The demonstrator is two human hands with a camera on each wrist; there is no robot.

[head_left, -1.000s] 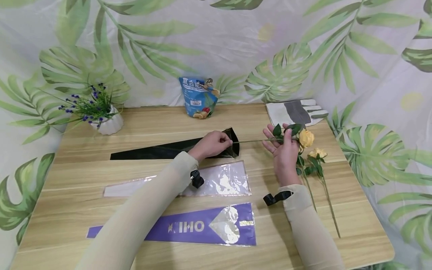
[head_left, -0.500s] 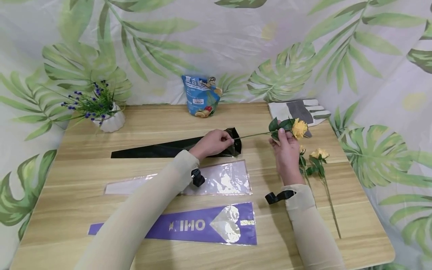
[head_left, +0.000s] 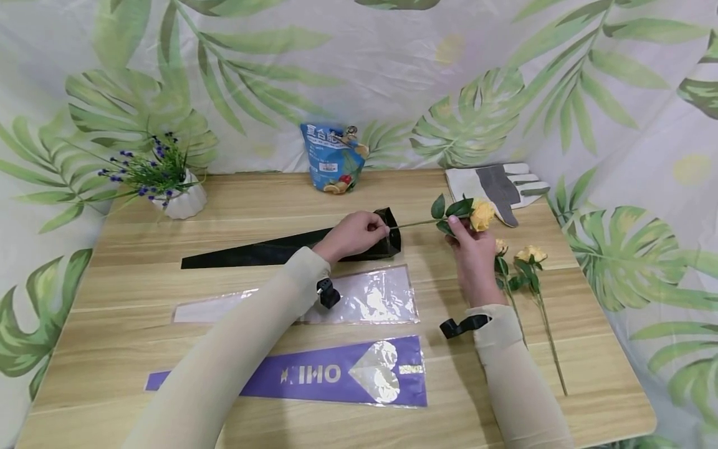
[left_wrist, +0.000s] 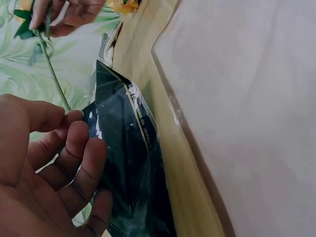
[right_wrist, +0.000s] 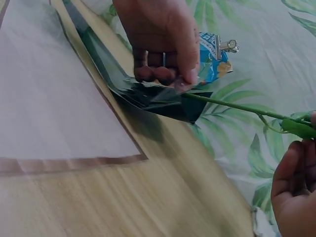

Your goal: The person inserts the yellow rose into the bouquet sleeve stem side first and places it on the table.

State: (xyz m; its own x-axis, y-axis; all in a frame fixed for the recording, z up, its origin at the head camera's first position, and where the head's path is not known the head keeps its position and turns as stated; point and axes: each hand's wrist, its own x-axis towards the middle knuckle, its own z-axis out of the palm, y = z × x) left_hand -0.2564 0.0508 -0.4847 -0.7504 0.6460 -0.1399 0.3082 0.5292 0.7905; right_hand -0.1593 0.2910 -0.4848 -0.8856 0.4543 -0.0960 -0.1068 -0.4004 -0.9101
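"what's at left?"

"a white flowerpot (head_left: 182,198) with purple blooms stands upper left on the wooden table (head_left: 606,386). across the lower left to centre lie a purple sleeve (head_left: 359,374) and, above it, a pale sleeve (head_left: 373,296)."

"and at centre?"

"my left hand (head_left: 354,236), thumb and forefinger pinched on the edge of the black sleeve (head_left: 269,252), at its mouth; whether the stem (head_left: 417,223) of a yellow rose (head_left: 481,215) is caught there too, i can't tell. a blue pouch (head_left: 332,159) stands upper centre."

"farther right?"

"my right hand (head_left: 473,259) grips that rose just below its bloom, thumb pressed on top, fingers curled beneath. the flower is right of centre, its stem reaching left to the black sleeve's mouth. a white and grey glove (head_left: 496,184) lies upper right; below it, two more yellow roses (head_left: 530,254) lie with stems pointing lower right."
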